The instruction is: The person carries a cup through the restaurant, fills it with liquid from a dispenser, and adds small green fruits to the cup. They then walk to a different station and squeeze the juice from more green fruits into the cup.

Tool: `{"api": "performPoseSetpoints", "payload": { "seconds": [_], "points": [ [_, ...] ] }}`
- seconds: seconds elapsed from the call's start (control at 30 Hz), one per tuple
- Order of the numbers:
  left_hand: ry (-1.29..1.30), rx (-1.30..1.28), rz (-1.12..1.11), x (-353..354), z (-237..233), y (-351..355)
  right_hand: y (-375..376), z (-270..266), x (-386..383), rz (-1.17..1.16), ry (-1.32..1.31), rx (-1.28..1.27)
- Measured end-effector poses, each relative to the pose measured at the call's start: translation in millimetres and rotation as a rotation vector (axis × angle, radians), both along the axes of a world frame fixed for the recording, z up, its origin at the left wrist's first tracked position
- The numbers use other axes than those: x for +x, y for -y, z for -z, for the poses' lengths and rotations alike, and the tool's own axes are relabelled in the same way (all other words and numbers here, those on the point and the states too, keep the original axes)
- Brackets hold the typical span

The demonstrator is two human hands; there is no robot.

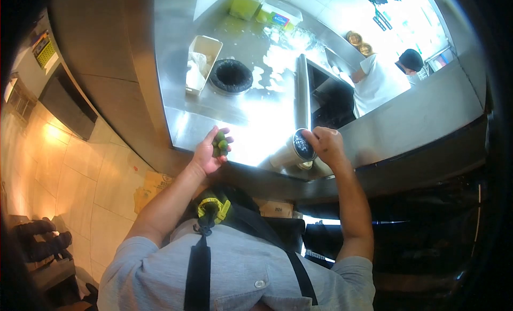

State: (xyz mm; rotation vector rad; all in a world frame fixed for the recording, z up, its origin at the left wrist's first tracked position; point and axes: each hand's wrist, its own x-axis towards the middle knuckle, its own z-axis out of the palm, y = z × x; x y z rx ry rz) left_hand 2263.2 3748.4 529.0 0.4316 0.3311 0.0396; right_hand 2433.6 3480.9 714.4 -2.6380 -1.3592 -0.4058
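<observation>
Two hands are up at the near edge of a steel counter (251, 124). The left hand (208, 153) is palm up over the edge, and its fingers are curled around some small green pieces (220, 144); I cannot tell exactly what they are. The right hand (327, 145) holds a pale cup (288, 153) with a dark lid, which lies tilted with the lid turned toward the camera. The fingers are closed on the rim from the right side. The cup is at the counter edge, near the green pieces but not touching them.

Farther back on the counter stands a long white tub (206, 49), and just beside it there is a black ring (231, 76). At the far end are two containers (247, 4) with yellow-green content. White splashes lie on the steel between the ring and these containers.

Behind the counter on the right, a co-worker (374, 84) in a white shirt and dark cap stands turned away. On the chest of the person, a yellow clip (212, 208) hangs on the dark apron strap.
</observation>
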Motion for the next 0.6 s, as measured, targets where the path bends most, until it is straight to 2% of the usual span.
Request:
{"api": "performPoseSetpoints", "payload": {
  "seconds": [0.13,0.17,0.23,0.33,0.4,0.43,0.5,0.57,0.6],
  "points": [
    [-0.068,0.089,0.005,3.7,-2.3,1.8,-43.5,-27.5,17.8,-0.061,-0.081,0.405],
    [-0.082,0.118,0.018,4.8,-2.5,4.2,-63.8,-47.7,25.1,0.049,-0.135,0.291],
    [-0.135,0.115,0.028,5.7,-6.3,10.4,-108.0,-55.4,51.3,0.074,-0.067,0.384],
    [-0.078,0.171,0.030,4.9,-19.4,11.7,-130.5,-88.6,22.6,0.029,-0.428,0.678],
    [-0.012,0.206,0.016,-3.3,-27.9,13.8,-119.3,-104.4,-20.1,0.046,-0.418,0.569],
    [0.013,0.232,0.019,-9.4,-37.2,14.9,-113.3,-88.6,-34.3,0.020,-0.504,0.597],
    [0.092,0.282,0.039,-13.4,-50.2,16.6,-101.0,-47.9,-60.5,-0.133,-0.584,0.410],
    [0.136,0.310,0.049,-16.5,-69.9,22.2,-97.5,-12.9,-85.0,-0.115,-0.814,0.288],
    [0.161,0.328,0.059,-16.3,-75.9,23.2,-98.4,-4.1,-94.2,-0.187,-0.754,0.258]
  ]
}}
